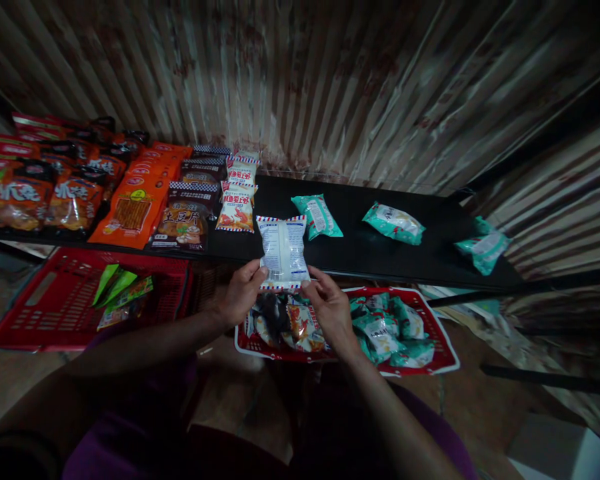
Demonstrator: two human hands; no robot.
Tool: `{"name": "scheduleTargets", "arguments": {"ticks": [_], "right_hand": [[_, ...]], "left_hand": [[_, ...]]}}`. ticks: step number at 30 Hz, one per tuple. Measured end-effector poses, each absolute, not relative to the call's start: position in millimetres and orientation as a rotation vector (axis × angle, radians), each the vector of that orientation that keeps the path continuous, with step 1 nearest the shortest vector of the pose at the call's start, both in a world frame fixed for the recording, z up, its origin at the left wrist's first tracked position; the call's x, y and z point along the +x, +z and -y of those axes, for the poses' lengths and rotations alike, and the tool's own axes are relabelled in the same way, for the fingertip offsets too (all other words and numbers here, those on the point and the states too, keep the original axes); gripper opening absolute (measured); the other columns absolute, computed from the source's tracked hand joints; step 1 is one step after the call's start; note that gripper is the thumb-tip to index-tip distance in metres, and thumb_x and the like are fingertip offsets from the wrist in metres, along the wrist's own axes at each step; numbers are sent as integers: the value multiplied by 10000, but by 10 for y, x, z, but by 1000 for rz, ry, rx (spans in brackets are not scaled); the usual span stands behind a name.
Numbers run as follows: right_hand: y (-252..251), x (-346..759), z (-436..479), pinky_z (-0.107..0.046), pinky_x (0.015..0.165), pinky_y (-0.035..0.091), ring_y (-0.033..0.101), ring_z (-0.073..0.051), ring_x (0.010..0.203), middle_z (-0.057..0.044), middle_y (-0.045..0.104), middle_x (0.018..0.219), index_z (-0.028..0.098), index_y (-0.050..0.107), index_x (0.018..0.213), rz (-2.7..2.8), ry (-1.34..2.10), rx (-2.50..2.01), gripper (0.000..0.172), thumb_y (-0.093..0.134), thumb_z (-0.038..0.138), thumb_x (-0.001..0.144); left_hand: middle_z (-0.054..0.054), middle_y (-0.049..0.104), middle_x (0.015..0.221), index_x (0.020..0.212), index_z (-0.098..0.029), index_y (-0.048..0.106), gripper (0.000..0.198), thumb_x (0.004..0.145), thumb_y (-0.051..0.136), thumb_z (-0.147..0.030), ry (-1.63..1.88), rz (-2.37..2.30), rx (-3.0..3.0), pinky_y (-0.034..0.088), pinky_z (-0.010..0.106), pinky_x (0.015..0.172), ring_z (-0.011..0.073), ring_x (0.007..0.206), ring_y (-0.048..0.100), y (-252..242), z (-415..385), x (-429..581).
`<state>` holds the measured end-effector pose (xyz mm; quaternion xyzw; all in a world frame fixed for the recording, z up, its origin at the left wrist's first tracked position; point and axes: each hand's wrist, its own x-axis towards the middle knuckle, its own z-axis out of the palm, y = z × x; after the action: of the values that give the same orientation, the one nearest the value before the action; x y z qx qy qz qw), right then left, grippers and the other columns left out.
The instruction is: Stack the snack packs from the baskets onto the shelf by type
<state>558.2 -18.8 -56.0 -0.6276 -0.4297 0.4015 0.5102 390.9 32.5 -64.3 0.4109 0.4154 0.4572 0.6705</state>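
A white snack bag (283,250) with a red-and-blue striped edge is held up at the shelf's front edge, its printed back facing me. My left hand (245,288) pinches its lower left corner, and my right hand (329,308) grips the lower right corner. Just left of it, matching white and orange snack bags (237,205) stand in a row on the black shelf (353,250). To its right lies a teal snack bag (319,217). Under my hands, a red basket (447,357) holds more white and orange bags and several teal ones.
Farther left on the shelf are brown potato-chip bags (187,213), orange packets (136,200) and black-and-orange bags (75,200). Two more teal bags (394,223) lie to the right. Another red basket (40,313) with green packets (117,287) sits lower left. A pleated curtain (300,87) hangs behind.
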Motion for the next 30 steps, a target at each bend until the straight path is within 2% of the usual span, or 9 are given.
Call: {"name": "scheduleTargets", "arguments": {"ticks": [2,5,8,12,17,22,26,30], "right_hand": [[-568,5586,193,-434,929,480,619,-235,1050,-101,650,1168,219,474,1323,1241,687,-1580,547,593,382,815],[-541,5576,203,-455,1057,381,419,-237,1304,-96,435,1427,243,372,1397,1554,304,-1590,551,521,287,868],[-497,5549,222,-453,1107,328,312,-214,1372,-55,344,1488,280,293,1435,1782,94,-1525,559,419,168,902],[-499,5521,241,-484,1121,308,227,-221,1403,-21,247,1528,304,124,1469,1928,7,-1481,651,321,73,893],[-582,5503,224,-508,1116,309,217,-242,1404,-49,180,1544,267,43,1477,1964,2,-1510,673,328,87,894],[-600,5436,241,-477,1118,312,224,-243,1404,-79,175,1546,222,32,1485,1932,109,-1481,682,402,220,913],[-574,5394,282,-475,1098,331,285,-259,1381,-102,224,1532,204,18,1485,1841,262,-1503,722,429,352,910],[-569,5390,304,-476,1079,343,308,-272,1370,-114,251,1521,192,20,1486,1757,382,-1507,745,427,413,902]], "left_hand": [[56,691,941,996,-144,643,354,762,608,-406,1032,-919,954,514,322,774,208,887,626,-685,-327,3912],[63,695,955,1011,-141,647,351,774,601,-397,1029,-939,1021,493,324,827,210,919,620,-726,-335,3910],[67,699,973,1048,-139,642,377,784,590,-403,1021,-934,1036,480,338,863,216,945,620,-706,-328,3912],[75,696,1025,1098,-130,629,396,800,567,-382,1013,-908,1088,459,357,916,219,987,616,-599,-290,3924],[67,683,1090,1138,-138,622,386,834,528,-357,1020,-898,1229,438,355,959,203,1003,618,-527,-246,3930],[72,647,1148,1187,-162,593,362,894,449,-319,1045,-955,1477,414,342,987,199,1083,579,-473,-195,3883],[109,598,1126,1184,-148,564,338,899,442,-283,1068,-982,1691,437,330,938,198,1052,567,-412,-144,3843],[112,550,1119,1172,-158,509,318,880,476,-279,1074,-972,1748,477,326,874,202,1045,560,-411,-95,3843]]}}
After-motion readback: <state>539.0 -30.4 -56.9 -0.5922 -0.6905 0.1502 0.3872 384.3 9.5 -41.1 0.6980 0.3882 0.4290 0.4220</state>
